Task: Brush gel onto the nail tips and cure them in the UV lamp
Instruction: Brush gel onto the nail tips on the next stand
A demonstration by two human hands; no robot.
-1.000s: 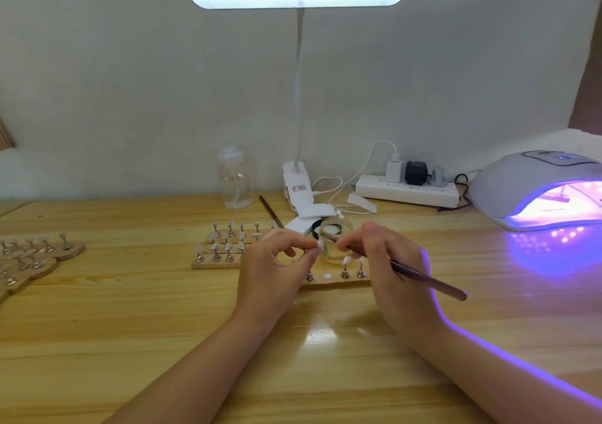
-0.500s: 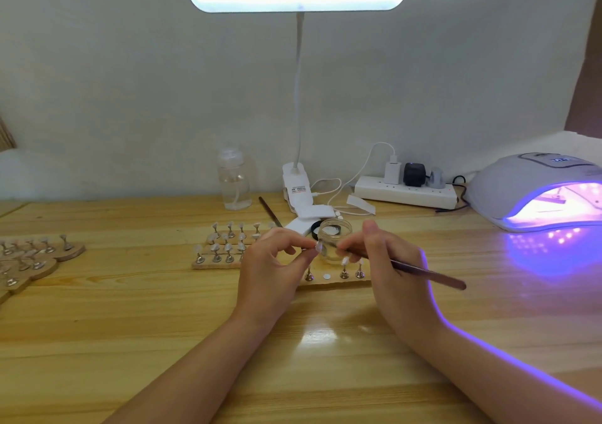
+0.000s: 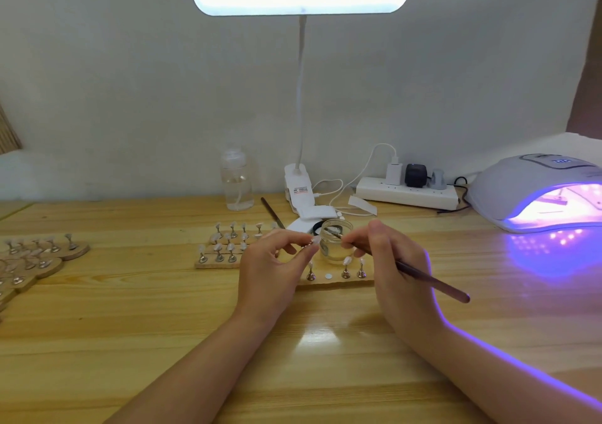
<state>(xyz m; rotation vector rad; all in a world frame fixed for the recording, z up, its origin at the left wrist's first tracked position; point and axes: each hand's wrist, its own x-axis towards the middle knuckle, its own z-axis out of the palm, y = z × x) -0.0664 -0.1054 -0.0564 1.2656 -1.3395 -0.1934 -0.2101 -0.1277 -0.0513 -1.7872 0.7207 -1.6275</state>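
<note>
My left hand [image 3: 273, 260] pinches a small nail tip on its metal stand [image 3: 313, 242] just left of a clear glass gel jar [image 3: 335, 239]. My right hand [image 3: 394, 260] grips a long brown brush [image 3: 430, 282], whose bristle end reaches into the jar's mouth. Below the jar lies a wooden holder board [image 3: 338, 282] with three nail tips on stands and one bare magnet dot. A second board [image 3: 224, 247] with several nail tips sits to the left. The white UV lamp [image 3: 534, 189] glows purple at the right.
A desk lamp with a clip base [image 3: 298, 186], a clear bottle [image 3: 236, 184], a spare brush [image 3: 272, 210] and a power strip [image 3: 407, 192] stand along the back. More wooden boards with nail stands [image 3: 35, 257] lie at the left edge.
The brush tip has moved from the nail tip in my left hand up into the gel jar. My left hand holds its place.
</note>
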